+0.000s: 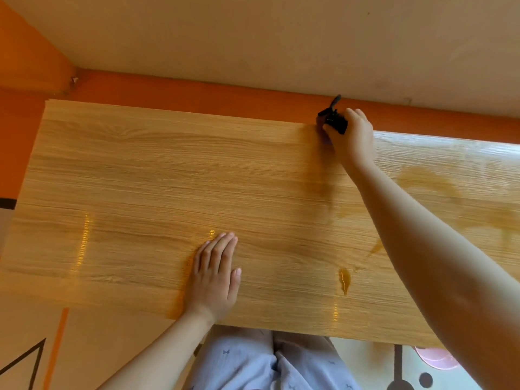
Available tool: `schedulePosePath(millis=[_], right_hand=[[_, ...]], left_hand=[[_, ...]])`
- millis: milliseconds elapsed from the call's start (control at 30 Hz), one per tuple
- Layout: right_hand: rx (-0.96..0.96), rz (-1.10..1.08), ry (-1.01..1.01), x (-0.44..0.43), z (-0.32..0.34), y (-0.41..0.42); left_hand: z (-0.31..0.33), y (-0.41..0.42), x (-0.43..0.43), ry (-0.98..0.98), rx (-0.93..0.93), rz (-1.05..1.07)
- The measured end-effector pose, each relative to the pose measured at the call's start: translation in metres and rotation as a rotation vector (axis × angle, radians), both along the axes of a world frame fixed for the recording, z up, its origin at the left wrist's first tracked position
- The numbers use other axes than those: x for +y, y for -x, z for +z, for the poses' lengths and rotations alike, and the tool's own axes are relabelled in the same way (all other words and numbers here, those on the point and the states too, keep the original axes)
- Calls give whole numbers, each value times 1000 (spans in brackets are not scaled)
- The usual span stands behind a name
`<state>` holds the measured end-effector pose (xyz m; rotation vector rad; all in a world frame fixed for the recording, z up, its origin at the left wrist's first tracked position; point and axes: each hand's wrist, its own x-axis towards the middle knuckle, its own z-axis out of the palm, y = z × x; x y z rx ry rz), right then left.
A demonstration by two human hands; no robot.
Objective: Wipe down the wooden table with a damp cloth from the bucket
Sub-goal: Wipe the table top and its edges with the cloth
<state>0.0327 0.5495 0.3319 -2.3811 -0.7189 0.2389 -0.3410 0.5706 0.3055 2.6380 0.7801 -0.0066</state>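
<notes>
Puddle [344, 280] (small) on table [140, 178] near right forearm [408, 220].

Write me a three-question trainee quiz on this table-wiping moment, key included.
1. True or false: the left hand lies flat on the wooden table.
2. Where does the right hand grip the black object? A) at the table's near edge B) at its far edge C) at its left end
3. Fill in: the wet patches lie mostly on the person's ____ side of the table.
Key: 1 true; 2 B; 3 right.
</notes>
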Motion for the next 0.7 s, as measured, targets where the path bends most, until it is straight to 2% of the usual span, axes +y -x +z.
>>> schedulePosePath(millis=[200,333,400,567,700], right_hand=[[-51,-259,92,-89,8,-48],[-36,-426,142,-96,8,-48],[0,-354,102,-70,7,-25],[104,68,1,4,0,80],[95,118,-60,-2,-5,101]], left_hand=[[-1,-1,-2,-11,-8,15],[-2,-1,-2,-16,-19,19],[-1,-1,-2,-13,-19,20],[1,-1,-2,-31,19,10],[2,0,-1,-40,40,8]])
